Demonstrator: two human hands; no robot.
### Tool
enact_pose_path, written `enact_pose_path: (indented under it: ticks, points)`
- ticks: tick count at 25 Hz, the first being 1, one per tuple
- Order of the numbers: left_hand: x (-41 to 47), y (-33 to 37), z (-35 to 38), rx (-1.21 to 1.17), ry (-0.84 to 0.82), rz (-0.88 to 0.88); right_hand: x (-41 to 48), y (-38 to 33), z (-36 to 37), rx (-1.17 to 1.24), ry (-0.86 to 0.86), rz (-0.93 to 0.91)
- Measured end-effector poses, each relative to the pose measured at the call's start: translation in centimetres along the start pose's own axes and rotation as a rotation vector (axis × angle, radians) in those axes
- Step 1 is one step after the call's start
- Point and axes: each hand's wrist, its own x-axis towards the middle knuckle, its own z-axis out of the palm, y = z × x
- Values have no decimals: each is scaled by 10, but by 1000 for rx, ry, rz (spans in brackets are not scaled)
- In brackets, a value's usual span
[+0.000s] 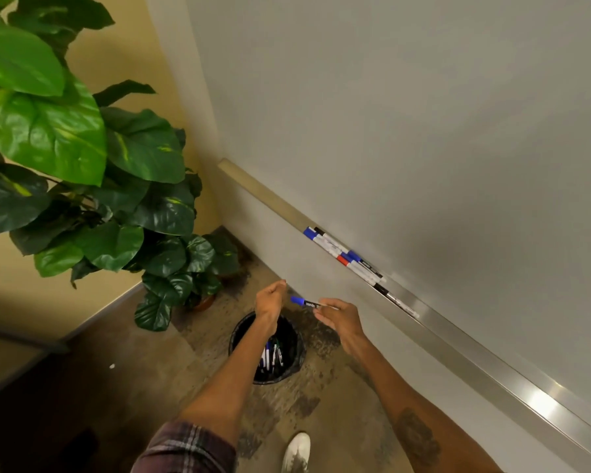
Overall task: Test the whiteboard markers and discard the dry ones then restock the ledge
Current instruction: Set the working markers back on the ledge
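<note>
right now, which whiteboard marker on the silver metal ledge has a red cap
The red-capped white marker, mid-row on the silver metal ledge; the markers around it have blue or black caps.

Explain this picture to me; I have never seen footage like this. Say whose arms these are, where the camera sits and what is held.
No machine here: a person works with bare hands, and this single picture comes from a wide-angle camera worn on their head, looking forward and down, so the arms reach in from the bottom edge. The right hand pinches a blue-capped whiteboard marker with a dark barrel. The left hand is curled beside its cap; whether it holds anything cannot be seen. Below, on the floor, stands a round black waste bin with several markers inside. To the right, a row of capped markers lies on the silver metal ledge under the pale whiteboard. A large-leaved green plant fills the left.
</note>
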Motion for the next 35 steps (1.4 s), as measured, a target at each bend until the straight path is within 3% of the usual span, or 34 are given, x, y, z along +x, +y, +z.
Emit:
enact_pose_path:
  ticks: [6, 12, 17, 24, 35]
  points:
    - [10, -38, -45, 202, -31, -105, 32, 95, 4, -668, -15, 139]
    - [17, -54, -80, 294, 29, -136, 30, 102, 39, -974, -94, 58]
    - [13, -45, -86, 296, 22, -131, 36, 81, 68, -956, -180, 90]
    - [1, -45, -68, 311, -22, -95, 20, 72, 11, -983, -74, 96]
    - [-64, -50, 70, 460, -266, 7, -40, 28, -109, -719, 96, -47]
